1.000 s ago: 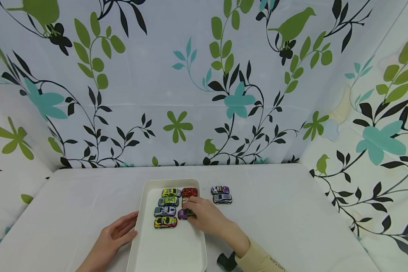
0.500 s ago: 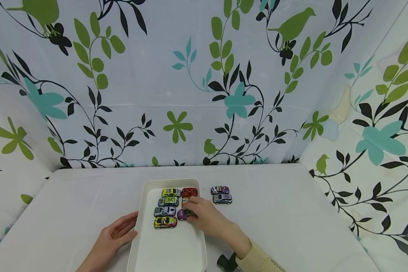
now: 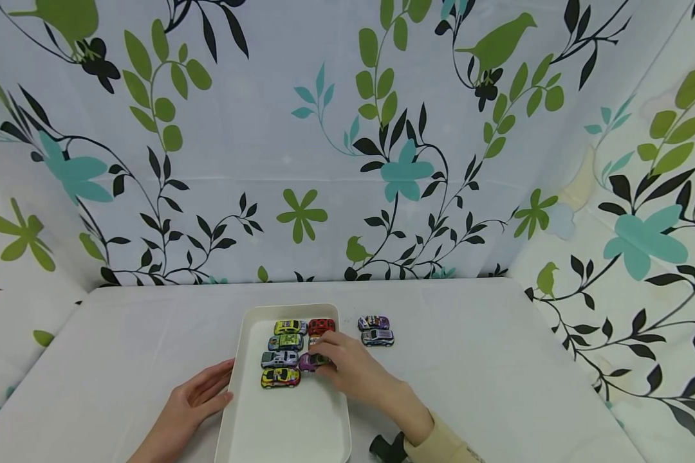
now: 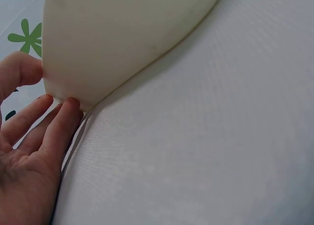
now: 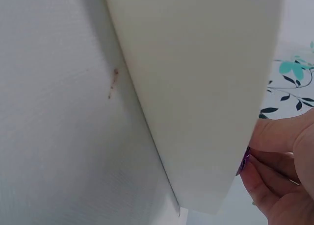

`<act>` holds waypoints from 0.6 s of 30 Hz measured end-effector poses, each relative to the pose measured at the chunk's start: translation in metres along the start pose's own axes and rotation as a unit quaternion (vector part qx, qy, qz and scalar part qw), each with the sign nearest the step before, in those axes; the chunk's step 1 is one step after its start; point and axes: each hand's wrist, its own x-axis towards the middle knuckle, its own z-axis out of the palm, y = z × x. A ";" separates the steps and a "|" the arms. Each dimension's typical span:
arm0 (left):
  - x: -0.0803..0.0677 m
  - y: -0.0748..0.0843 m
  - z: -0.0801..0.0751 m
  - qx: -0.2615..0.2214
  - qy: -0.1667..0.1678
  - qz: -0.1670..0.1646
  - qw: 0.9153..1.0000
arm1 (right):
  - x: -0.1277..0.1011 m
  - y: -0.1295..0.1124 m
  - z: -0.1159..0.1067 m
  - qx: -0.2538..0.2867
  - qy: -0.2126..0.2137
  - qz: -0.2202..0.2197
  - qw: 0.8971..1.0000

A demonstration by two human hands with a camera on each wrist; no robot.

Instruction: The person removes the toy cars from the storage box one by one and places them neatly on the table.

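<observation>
A white tray [image 3: 284, 427] holds several small toy cars in two columns. My right hand [image 3: 356, 372] reaches over its right rim and pinches a purple toy car [image 3: 308, 363], part of which the fingers hide. Only a purple sliver of that car [image 5: 243, 161] shows in the right wrist view, past the tray wall [image 5: 196, 87]. Just left of it sits a pale purple car [image 3: 279, 359]. Above are a red car [image 3: 321, 326] and an orange one largely covered by my hand. My left hand [image 3: 192, 404] touches the tray's left side with extended fingers, also seen touching the wall in the left wrist view.
Right of the tray, a purple-and-white car [image 3: 373, 323] and a silver car [image 3: 378, 337] stand on the white table [image 3: 469, 366]. A black object [image 3: 387, 448] is by the right wrist. Patterned cloth [image 3: 237, 161] hangs behind and at both sides.
The purple car has shifted slightly left and away from me with my right hand, closer to the left column. My left hand stays at the tray's side.
</observation>
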 end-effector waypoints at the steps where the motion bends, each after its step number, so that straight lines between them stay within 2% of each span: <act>1: 0.000 0.000 0.000 0.001 -0.001 0.001 1.000 | 0.000 -0.001 -0.001 0.000 0.001 0.001 1.000; 11: 0.000 -0.001 -0.001 -0.010 -0.005 0.014 1.000 | -0.007 0.000 -0.015 0.008 0.009 0.020 1.000; 18: 0.000 -0.001 -0.001 -0.011 -0.007 0.011 1.000 | -0.018 0.007 -0.023 0.007 0.044 0.026 0.999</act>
